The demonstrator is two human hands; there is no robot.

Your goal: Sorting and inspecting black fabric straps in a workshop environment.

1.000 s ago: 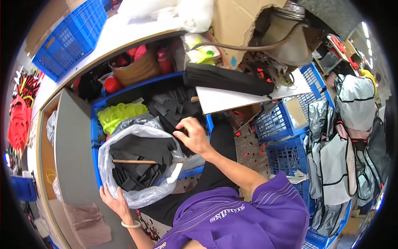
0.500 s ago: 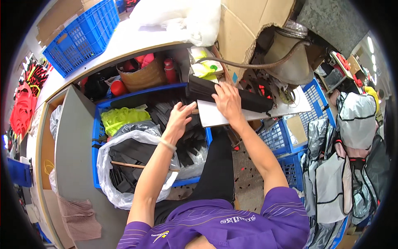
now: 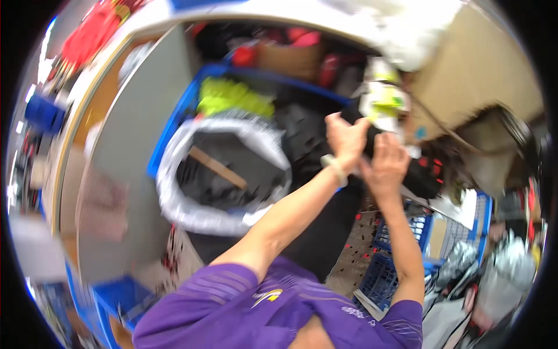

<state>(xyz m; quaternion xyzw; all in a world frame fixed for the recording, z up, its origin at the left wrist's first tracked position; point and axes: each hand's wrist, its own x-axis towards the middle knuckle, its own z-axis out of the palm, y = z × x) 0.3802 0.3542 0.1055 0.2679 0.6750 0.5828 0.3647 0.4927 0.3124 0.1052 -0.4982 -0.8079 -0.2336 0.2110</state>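
A thick stack of black fabric strips (image 3: 422, 179) lies on the white board (image 3: 462, 209) to the right of centre, blurred by motion. My right hand (image 3: 386, 166) rests on it with fingers stretched out flat and side by side. Close beside it, my left hand (image 3: 349, 142) reaches the stack's left end, its fingertips apart; whether they touch the strips I cannot tell. To the left, a white plastic bag (image 3: 171, 192) with its mouth turned out holds black pieces. Across them lies a wooden stick (image 3: 216, 167).
A blue crate (image 3: 168, 139) surrounds the bag, with a lime-green bundle (image 3: 232, 98) and more black pieces. A grey panel (image 3: 136, 157) stands at left. Cardboard (image 3: 479, 64) and a bent metal hose (image 3: 444, 128) are at upper right. Blue baskets (image 3: 378, 282) and silvery bags (image 3: 494, 273) sit at lower right.
The view has swung left, so the scene sits further right and is blurred. My left hand has moved from the air above the crate to the stack, next to my right hand.
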